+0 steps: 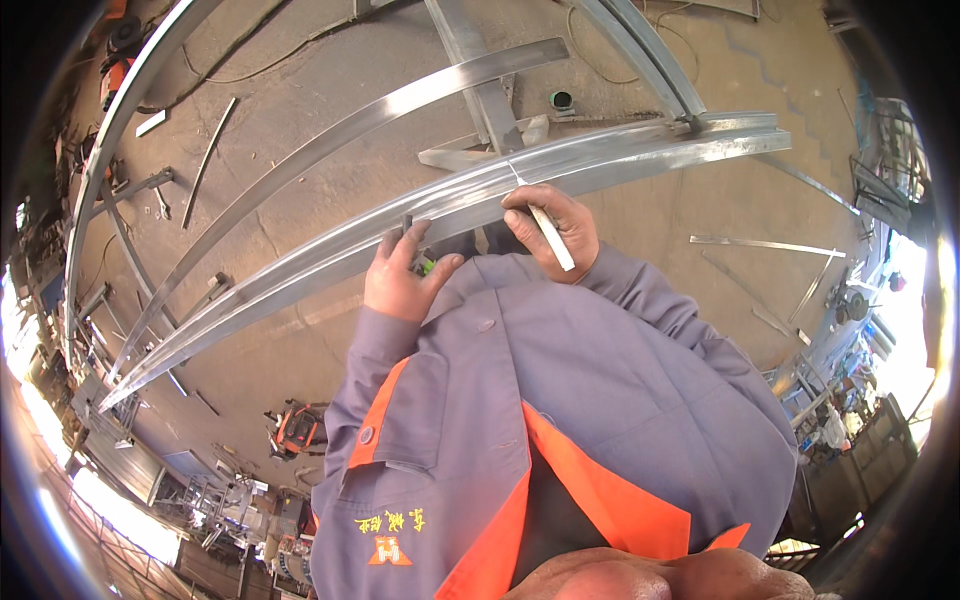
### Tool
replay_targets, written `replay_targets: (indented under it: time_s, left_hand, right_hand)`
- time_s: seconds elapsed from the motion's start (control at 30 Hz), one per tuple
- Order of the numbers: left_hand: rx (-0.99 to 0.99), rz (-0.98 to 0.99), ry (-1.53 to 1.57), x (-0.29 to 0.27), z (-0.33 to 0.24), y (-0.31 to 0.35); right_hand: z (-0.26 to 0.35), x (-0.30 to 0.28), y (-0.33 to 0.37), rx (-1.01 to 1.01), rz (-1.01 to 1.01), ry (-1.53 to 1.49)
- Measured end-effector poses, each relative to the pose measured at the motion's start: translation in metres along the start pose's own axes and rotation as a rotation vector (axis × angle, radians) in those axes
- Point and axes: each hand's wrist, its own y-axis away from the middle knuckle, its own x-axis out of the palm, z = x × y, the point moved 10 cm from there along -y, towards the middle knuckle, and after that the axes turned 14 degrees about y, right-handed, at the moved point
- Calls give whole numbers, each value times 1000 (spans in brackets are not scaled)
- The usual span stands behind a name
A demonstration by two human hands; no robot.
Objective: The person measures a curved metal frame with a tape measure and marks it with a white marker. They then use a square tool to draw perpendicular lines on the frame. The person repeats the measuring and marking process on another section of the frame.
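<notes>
Long grey metal bars (345, 232) run side by side in front of me, from the far right down to the lower left. In my right hand (562, 222) is a slim, flat white marking stick (552, 240), pinched between thumb and fingers. Its thin far end reaches the bars' surface. My left hand (402, 275) is at the bars' near edge, fingers bent around a dark item with a bright green part (427, 266). The hand hides most of that item, so I cannot tell its kind.
A flat metal strip (375, 115) curves across beyond the bars, above a crossing metal beam (468, 70). Another pair of beams (645, 55) meets the bars at the right. A green-rimmed round piece (561, 100) and an orange-black machine (297, 428) are on the floor.
</notes>
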Motion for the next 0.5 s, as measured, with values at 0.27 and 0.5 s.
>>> replay_targets:
  time_s: [0.27,0.5]
  left_hand:
    - [67,39,378,-39,52,87]
    - [79,118,782,-65,79,163]
  right_hand:
    - [43,106,57,-99,150,189]
    - [100,197,75,-148,362,202]
